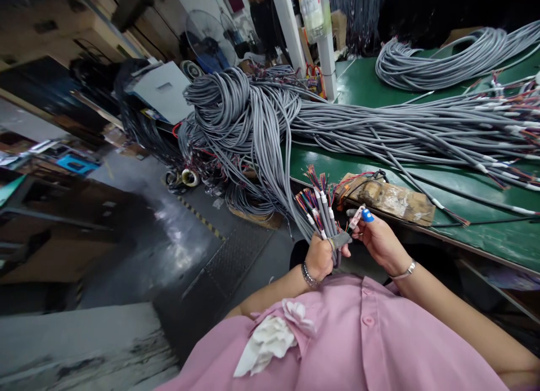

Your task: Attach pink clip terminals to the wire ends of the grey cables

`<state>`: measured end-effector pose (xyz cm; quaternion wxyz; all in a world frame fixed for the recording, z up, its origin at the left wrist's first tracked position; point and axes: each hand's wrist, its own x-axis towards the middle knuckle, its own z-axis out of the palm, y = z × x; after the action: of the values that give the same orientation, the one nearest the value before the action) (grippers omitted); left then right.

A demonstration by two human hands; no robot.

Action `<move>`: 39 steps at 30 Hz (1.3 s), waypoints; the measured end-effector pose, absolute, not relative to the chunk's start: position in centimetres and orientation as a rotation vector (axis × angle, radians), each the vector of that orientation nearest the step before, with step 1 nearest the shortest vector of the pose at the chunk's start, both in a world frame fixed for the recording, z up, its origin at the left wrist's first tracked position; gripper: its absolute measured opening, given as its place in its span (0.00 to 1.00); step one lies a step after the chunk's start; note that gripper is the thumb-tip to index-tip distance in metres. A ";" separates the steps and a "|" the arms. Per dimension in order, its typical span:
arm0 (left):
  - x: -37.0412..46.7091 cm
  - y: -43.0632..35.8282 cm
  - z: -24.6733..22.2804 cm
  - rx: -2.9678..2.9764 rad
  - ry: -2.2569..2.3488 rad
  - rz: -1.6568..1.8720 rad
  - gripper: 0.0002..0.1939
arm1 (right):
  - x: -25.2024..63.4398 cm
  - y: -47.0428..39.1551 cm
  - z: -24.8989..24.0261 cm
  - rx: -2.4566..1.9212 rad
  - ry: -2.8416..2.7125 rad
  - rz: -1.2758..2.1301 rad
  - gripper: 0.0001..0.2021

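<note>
- The left hand (319, 257) is gripping a bunch of gray cables (325, 215), with bright wire ends (311, 180) poking up.
- The right hand (382, 243) is pinching a small pale thing (356, 218) (a blue cap (367, 215) is covering one fingertip) just beside the bunch.
- A wood block (392, 201) is lying near, on the green table (358, 81).

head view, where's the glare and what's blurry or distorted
In the head view, bright glare on the floor and softer sheen on the green tabletop; in the head view, shelving at far left looks smeared, while the cable bundle in the left hand is clearer; in the head view, the white post leans, perhaps from camera tilt or a wide lens.
</note>
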<state>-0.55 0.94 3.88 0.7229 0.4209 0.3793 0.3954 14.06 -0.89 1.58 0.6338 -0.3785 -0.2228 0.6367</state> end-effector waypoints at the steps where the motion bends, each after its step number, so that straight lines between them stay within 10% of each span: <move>1: -0.5 0.9 3.9 0.915 0.842 0.874 0.10 | 14.0 -0.9 1.6 -0.866 -0.506 1.457 0.17; 39: -1.9 -0.1 3.5 0.958 0.873 0.820 0.11 | 15.4 -1.3 1.5 -0.780 -0.240 1.665 0.17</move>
<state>-1.85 -0.07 3.51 0.7200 0.4333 0.3952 0.3710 15.41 -1.27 1.53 0.6003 -0.3364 -0.1037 0.7181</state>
